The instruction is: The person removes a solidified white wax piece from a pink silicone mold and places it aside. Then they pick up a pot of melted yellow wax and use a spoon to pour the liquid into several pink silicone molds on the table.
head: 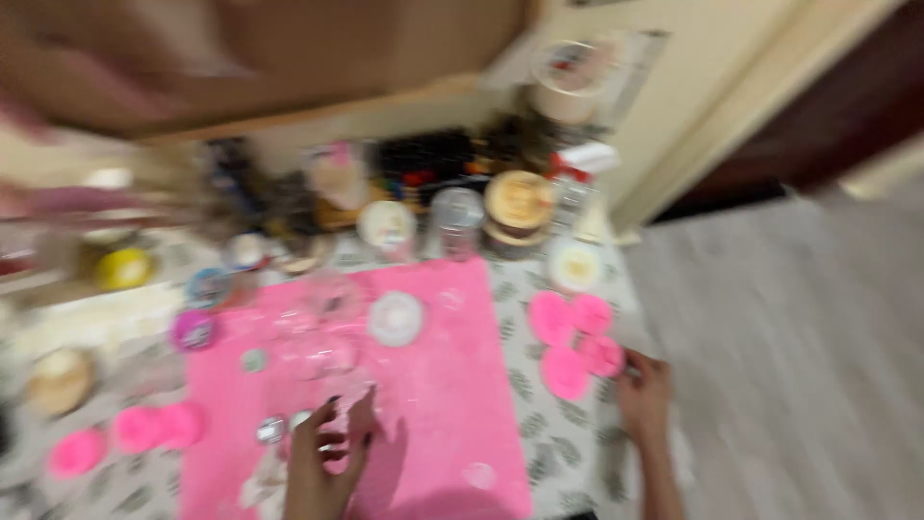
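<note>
Patterned cloth with a grey leaf print covers the table (563, 443) that carries everything, though the whole view is smeared by motion. Largest on it is the bright pink rectangular mat (433, 385), spread from the near edge towards the middle. Behind the mat, along the far edge, stands a crowded row of jars and pots, among them a round tin with a tan lid (518, 200) and a clear plastic cup (457, 217). Next in size is the cluster of four flat pink round moulds (575, 342), lying on the cloth just beside the mat's right edge. Three more pink round pieces (130, 438) lie near the left edge of the table. On the mat's far half sits a small round white-lidded pot (396, 318).

My left hand (327, 457) rests on the near part of the mat, fingers loosely spread and dark-nailed, not closed round anything I can make out; small silvery round bits (272, 429) lie just beside it. My right hand (643, 395) is at the right edge of the table, touching the nearest pink mould, fingers curled, but the blur hides whether they pinch it.
</note>
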